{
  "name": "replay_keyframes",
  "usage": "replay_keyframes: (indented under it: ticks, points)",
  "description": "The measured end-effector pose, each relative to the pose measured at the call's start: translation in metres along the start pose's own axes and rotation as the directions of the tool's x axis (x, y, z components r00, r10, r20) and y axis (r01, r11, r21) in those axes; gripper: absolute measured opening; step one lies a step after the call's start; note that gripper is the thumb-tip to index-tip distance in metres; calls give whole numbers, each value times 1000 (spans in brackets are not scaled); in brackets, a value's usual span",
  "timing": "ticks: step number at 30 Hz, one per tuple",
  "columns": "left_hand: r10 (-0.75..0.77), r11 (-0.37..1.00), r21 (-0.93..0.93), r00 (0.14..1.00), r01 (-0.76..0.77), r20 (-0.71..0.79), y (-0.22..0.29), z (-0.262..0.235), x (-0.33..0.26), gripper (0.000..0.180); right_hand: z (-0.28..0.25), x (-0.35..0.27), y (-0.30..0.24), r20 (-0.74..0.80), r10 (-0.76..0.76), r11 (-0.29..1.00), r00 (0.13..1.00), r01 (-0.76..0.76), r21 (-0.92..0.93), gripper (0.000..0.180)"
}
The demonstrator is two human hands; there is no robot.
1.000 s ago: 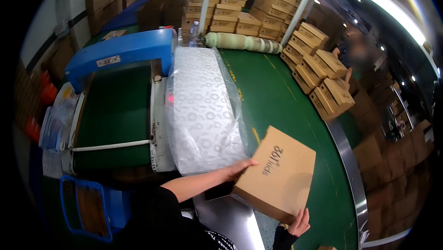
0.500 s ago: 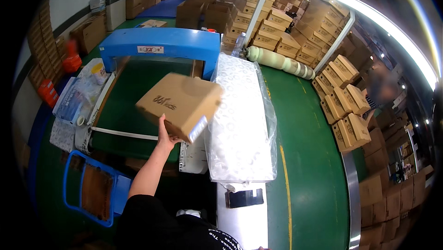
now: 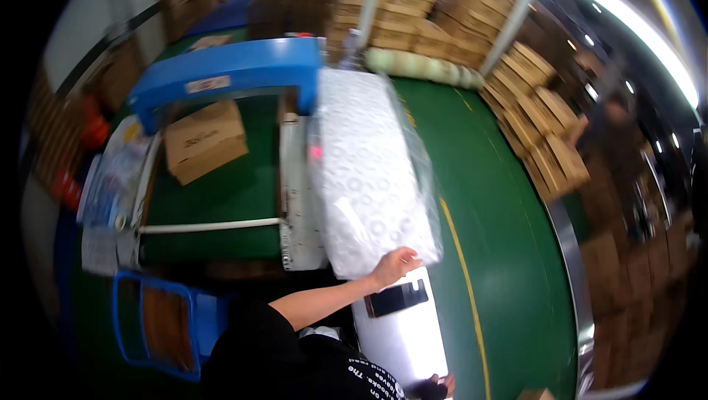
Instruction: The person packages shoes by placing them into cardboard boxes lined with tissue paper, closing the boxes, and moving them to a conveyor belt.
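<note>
My left hand [image 3: 397,266] reaches across my body, over the near end of the plastic-wrapped white pad [image 3: 369,171]. Its fingers are loosely bent and slightly apart, blurred, with nothing visible in them. Just below it, a dark phone [image 3: 397,299] lies on the pale bench [image 3: 402,345]. At the bottom edge shows part of my right hand [image 3: 441,385], beside the bench; blur and the frame edge hide how its fingers are set. A brown cardboard shoebox [image 3: 205,142] rests turned at an angle on the green conveyor belt [image 3: 221,204], before the blue arch-shaped machine [image 3: 228,64].
Left of the belt are plastic-wrapped items [image 3: 114,167]. A blue-framed cart [image 3: 158,319] stands near me at left. Shoeboxes [image 3: 542,119] are stacked at right beyond the green floor [image 3: 472,178], where a person [image 3: 616,123] is blurred. A cardboard corner [image 3: 535,394] shows at the bottom.
The shoebox has left my left hand and now lies on the belt nearer the blue machine. My left hand has swung right to above the bench; the view has shifted.
</note>
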State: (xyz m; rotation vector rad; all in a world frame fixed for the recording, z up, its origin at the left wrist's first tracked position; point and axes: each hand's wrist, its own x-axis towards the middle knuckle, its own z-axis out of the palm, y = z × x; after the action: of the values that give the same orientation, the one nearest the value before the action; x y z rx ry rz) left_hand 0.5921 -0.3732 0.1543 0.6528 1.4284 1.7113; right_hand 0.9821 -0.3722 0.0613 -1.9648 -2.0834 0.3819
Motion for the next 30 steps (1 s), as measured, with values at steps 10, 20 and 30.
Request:
replay_keyframes:
  ticks: [10, 20, 30]
  points:
    - [-371, 327, 770, 675, -548, 637, -82, 122, -81, 77, -6, -38, -12, -74, -58, 994, 996, 50, -100, 53]
    - [-363, -79, 832, 793, -549, 489, -104, 149, -126, 101, -170, -15, 219, -572, -145, 989, 808, 98, -112, 32]
    - [-366, -100, 834, 799, -543, 477, -100, 164, -125, 103, -335, 46, 348, -17, 451, 838, 892, -430, -336, 55]
